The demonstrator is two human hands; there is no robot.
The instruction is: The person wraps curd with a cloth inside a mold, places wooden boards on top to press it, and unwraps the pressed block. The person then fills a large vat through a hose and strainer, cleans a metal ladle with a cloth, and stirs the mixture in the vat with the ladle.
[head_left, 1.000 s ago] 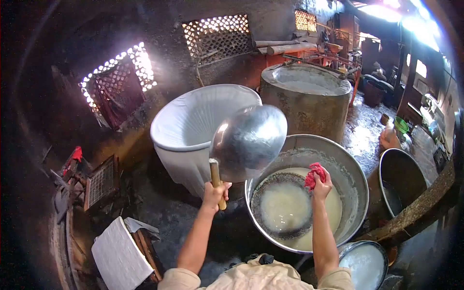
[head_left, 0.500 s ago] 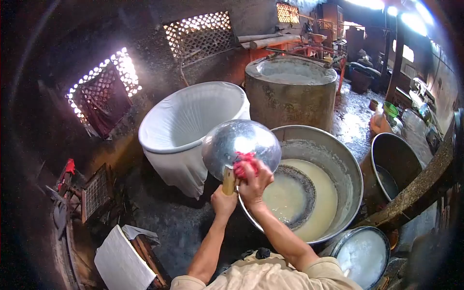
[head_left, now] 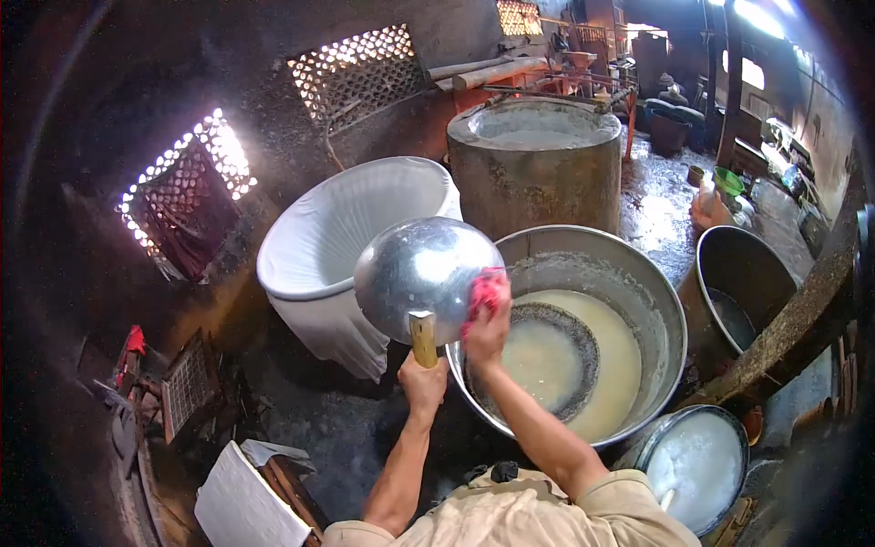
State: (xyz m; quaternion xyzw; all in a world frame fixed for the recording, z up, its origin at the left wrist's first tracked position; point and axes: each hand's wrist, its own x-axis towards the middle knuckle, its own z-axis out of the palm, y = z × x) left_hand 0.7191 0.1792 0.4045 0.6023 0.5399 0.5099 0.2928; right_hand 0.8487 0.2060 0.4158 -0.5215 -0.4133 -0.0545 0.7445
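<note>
My left hand (head_left: 423,383) is closed round the short wooden handle (head_left: 424,339) of a large metal ladle (head_left: 415,264). The ladle's shiny rounded side faces up. With my right hand (head_left: 488,334) I press a bunched red cloth (head_left: 486,292) against the right side of the bowl. Below and to the right stands a wide metal vat (head_left: 652,273) with cloudy, pale yellowish liquid (head_left: 620,351) in it. A dark-rimmed round basin or sieve (head_left: 588,365) sits in that liquid, partly hidden by my right arm.
A tub lined with white cloth (head_left: 314,219) stands left of the vat. Behind is a round concrete tank (head_left: 538,182). On the right are a deep metal drum (head_left: 720,292), a slanting beam (head_left: 784,337) and a bucket of whitish liquid (head_left: 697,465). A white-covered board (head_left: 246,501) lies lower left.
My right hand and the red cloth have moved from the ladle's lower middle to its right side. The ladle has shifted slightly left in view, still held by my left hand.
</note>
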